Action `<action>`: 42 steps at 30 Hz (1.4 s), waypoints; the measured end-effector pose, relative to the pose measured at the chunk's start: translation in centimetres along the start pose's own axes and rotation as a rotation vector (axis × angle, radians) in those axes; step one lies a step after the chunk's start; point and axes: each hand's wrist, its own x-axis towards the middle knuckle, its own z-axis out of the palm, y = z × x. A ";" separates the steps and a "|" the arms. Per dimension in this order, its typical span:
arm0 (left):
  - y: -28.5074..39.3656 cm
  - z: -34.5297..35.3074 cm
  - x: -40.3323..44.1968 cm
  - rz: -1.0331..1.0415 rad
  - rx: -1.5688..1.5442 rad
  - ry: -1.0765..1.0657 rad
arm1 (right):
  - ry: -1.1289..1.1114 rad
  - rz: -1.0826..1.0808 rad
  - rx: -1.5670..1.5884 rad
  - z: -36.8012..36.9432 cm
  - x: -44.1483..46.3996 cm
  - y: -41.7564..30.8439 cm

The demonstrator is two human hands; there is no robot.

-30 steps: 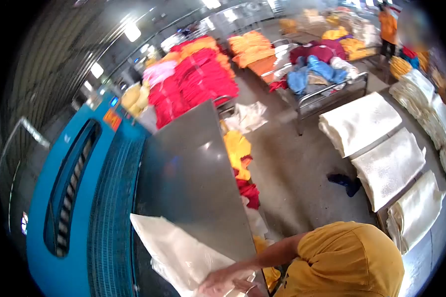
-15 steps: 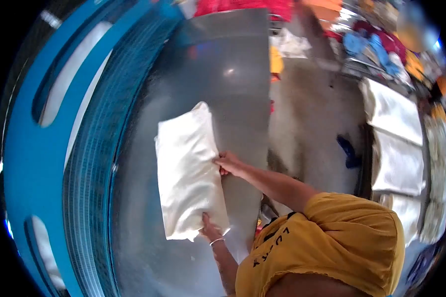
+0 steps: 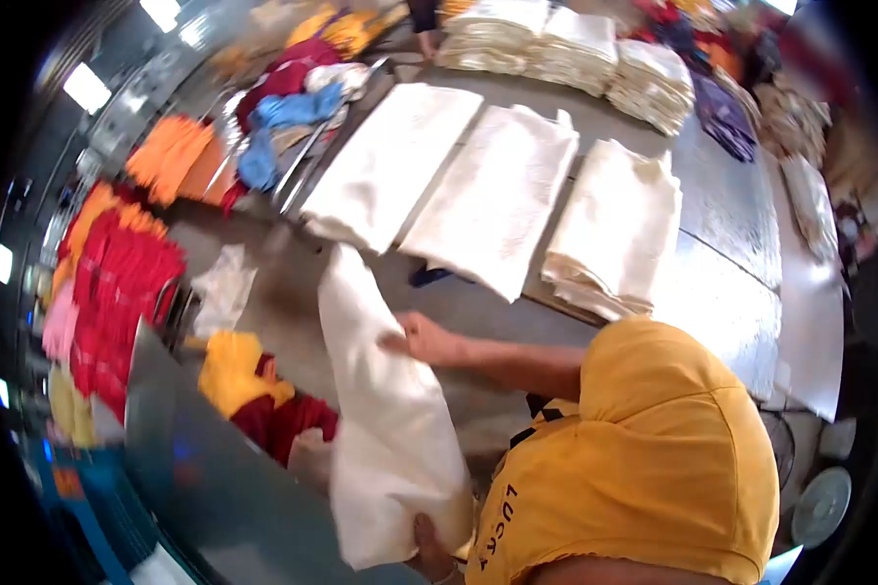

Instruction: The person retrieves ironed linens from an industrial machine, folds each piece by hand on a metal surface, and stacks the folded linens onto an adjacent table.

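A folded cream cloth [image 3: 390,429] hangs in the air between my two hands, long and slightly curved. My right hand [image 3: 424,339] is closed on its side edge, near the upper middle. Down at the lower end, my left hand [image 3: 431,548] grips the cloth with the thumb lying on top; the other fingers are hidden beneath. Beyond the cloth, three folded cream cloth piles, the left one [image 3: 395,166], the middle one [image 3: 499,200] and the right one [image 3: 617,229], lie side by side on a metal-topped table [image 3: 722,322].
Taller stacks of cream cloth [image 3: 576,49] stand at the far side. The smooth metal surface [image 3: 195,458] is at lower left. Red cloths [image 3: 117,283], orange cloths [image 3: 171,156] and a yellow cloth [image 3: 239,370] are on the left. A round pale object [image 3: 821,507] sits at lower right.
The cream cloth has left the metal surface beside the blue machine and is now held up in both hands. My view has turned right, towards the table with the folded piles.
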 end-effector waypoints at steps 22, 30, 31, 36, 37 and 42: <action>-11.6 33.2 15.9 0.136 0.430 -0.596 | 0.791 0.053 -1.105 -33.0 0.2 10.9; -7.4 4.8 12.5 0.360 0.392 0.319 | -0.422 -0.006 -0.222 -0.4 6.1 13.9; -7.3 0.4 10.7 0.386 0.431 0.504 | -0.517 0.012 -0.169 5.1 4.2 13.4; -7.6 -22.1 -0.6 0.274 0.514 1.184 | -1.069 -0.378 -0.226 29.3 -5.9 11.6; -9.5 -27.4 -2.6 0.262 0.519 1.264 | -1.153 -0.258 -0.265 33.1 -8.6 9.9; -16.5 -48.8 -10.5 0.079 0.708 1.524 | -1.216 -0.858 -0.399 44.9 -17.7 11.0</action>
